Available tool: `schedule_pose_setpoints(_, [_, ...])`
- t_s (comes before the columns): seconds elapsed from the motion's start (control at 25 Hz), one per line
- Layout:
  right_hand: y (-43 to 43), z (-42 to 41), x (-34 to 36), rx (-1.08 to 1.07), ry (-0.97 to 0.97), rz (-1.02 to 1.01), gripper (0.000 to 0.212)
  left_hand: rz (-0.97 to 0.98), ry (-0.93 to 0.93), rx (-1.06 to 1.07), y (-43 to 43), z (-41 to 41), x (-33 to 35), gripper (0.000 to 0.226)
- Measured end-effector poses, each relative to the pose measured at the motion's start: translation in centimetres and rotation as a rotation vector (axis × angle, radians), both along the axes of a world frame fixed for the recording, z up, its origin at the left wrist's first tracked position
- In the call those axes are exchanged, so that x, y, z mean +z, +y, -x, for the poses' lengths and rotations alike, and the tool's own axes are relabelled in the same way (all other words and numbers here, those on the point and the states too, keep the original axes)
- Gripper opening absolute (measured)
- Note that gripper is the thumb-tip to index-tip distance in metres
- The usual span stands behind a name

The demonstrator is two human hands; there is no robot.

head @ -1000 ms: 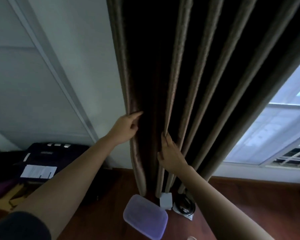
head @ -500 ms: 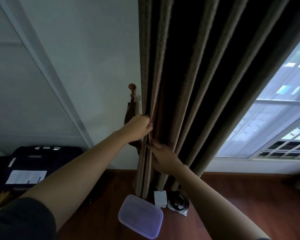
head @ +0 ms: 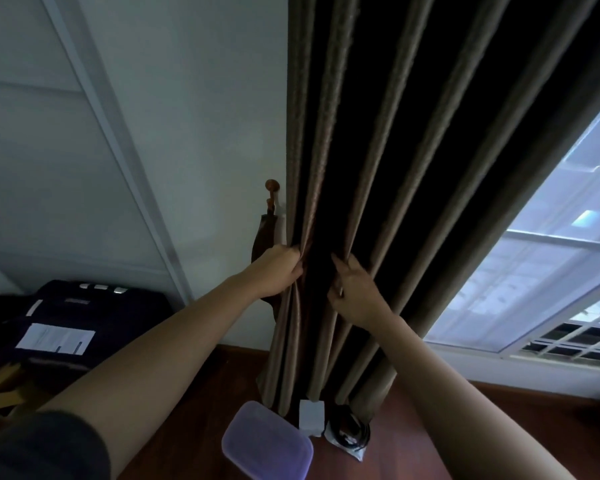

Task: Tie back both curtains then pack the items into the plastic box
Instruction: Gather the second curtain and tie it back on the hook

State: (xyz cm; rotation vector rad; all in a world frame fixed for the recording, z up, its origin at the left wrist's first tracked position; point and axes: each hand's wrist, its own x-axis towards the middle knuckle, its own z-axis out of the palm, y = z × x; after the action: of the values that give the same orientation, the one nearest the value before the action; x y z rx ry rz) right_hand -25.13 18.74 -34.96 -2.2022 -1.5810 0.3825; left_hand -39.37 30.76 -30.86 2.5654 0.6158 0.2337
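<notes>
Gathering the curtain [head: 395, 168] toward the wall knob, both hands on its folds.

My left hand [head: 278, 270] is curled round the bunched outer pleats and my right hand [head: 352, 294] pinches the next pleat in, I judge to draw the cloth into one bundle beside the knob [head: 272, 186] where the tieback [head: 265, 233] hangs (close by, which would explain the height of the grip). The lidded plastic box [head: 267, 445] lies on the wooden surface [head: 229, 375] at the curtain's foot, a small white block [head: 311, 415] and a bagged black cable [head: 347, 433] just beside it. My right fingertips vanish behind the fold, my left hand covers the tieback's lower end, and no second curtain shows.
</notes>
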Motion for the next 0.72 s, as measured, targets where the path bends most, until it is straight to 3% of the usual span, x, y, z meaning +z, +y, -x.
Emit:
schedule_pose_setpoints(0.16, [-1.7,2.4,-2.5,0.143,-0.06,0.108,0.074,0.006,0.049,0.016,-0.7,-1.9,0.7,0.023])
schedule_pose_setpoints(0.4, [-2.5,2.0,-1.8,0.168,-0.103,0.087,0.063,0.077,0.11,-0.031,-1.2,-3.6,1.2,0.029])
schedule_pose_setpoints(0.52, [-2.9,1.9,-1.6,0.176,-0.087,0.096,0.059,0.08,-0.027,-0.033,-2.3,-3.7,1.2,0.005])
schedule_pose_setpoints(0.6, [-3.1,2.0,-1.5,0.189,-0.083,0.087,0.057,0.051,-0.148,0.0,-3.2,-3.8,1.7,0.025])
schedule_pose_setpoints(0.72, [-3.3,1.8,-1.4,0.189,-0.098,0.12,0.059,0.01,-0.296,0.044,-3.3,-4.3,4.3,0.039])
